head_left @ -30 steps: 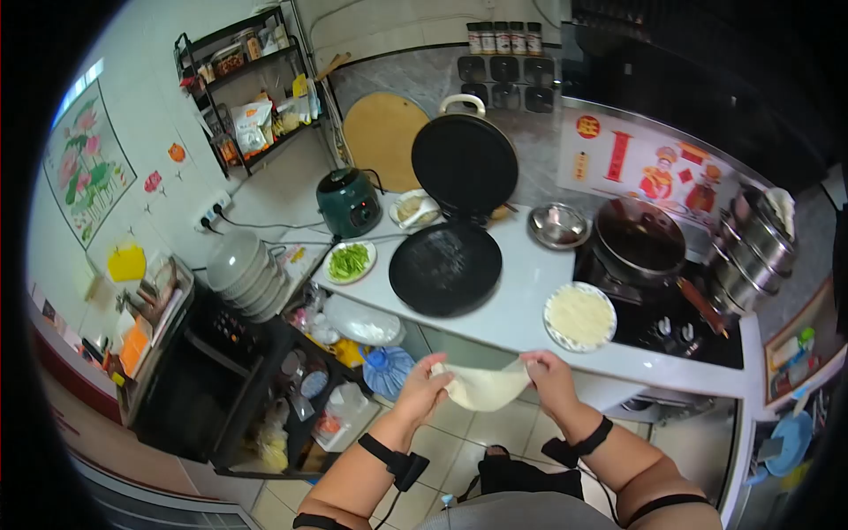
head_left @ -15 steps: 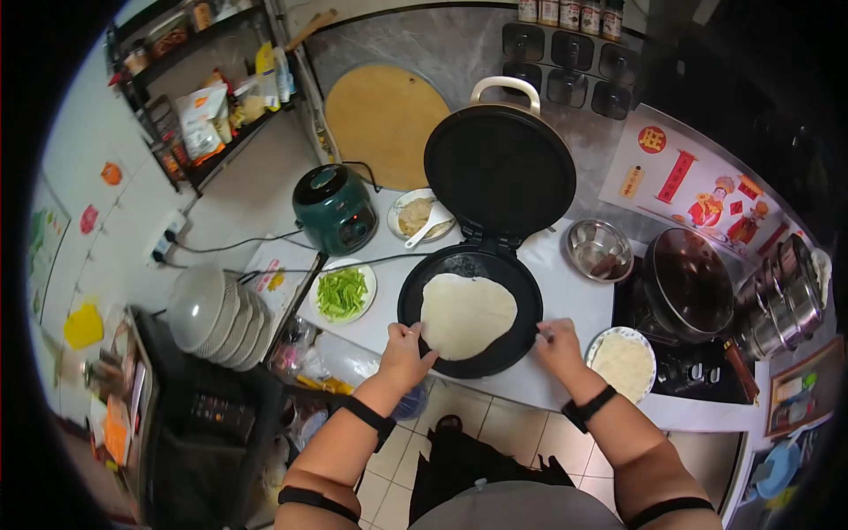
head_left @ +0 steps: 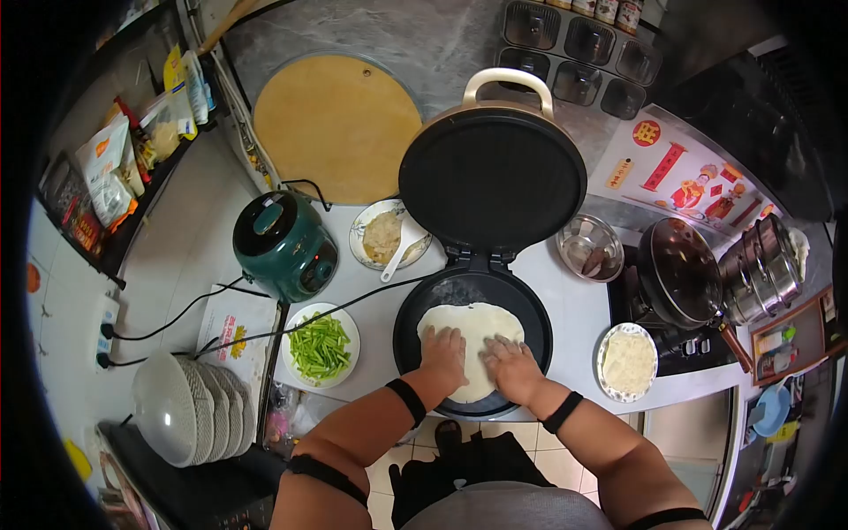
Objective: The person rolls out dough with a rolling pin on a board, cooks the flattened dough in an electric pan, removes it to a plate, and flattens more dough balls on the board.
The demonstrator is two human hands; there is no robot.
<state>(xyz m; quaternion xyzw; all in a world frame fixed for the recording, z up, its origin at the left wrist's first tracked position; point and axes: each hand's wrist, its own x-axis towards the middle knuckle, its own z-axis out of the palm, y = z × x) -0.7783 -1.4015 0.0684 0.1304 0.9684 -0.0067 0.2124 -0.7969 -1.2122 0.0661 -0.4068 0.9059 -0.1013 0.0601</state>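
Observation:
A thin, pale sheet of dough [head_left: 475, 323] lies in the black lower plate of an electric griddle [head_left: 537, 309], whose round lid [head_left: 492, 181] stands raised behind it. My left hand [head_left: 444, 358] rests on the left part of the dough, its fingers stretched out and pointing away from me. On the right part, my right hand [head_left: 513, 367] presses with its fingers spread. Neither hand holds anything. My palms hide some of the dough's near edge.
Left of the griddle are a plate of chopped green vegetables [head_left: 320, 346], a bowl with a white spoon [head_left: 382, 237] and a green cooker [head_left: 287, 247]. A cord [head_left: 371, 296] crosses the counter. Rightward sit a metal bowl [head_left: 590, 248], a bowl of pale food [head_left: 627, 362] and a lidded pan [head_left: 678, 272].
Both hands have moved inward from the griddle's sides onto the dough, and their fingers now lie flat. The camera view has shifted closer to the counter.

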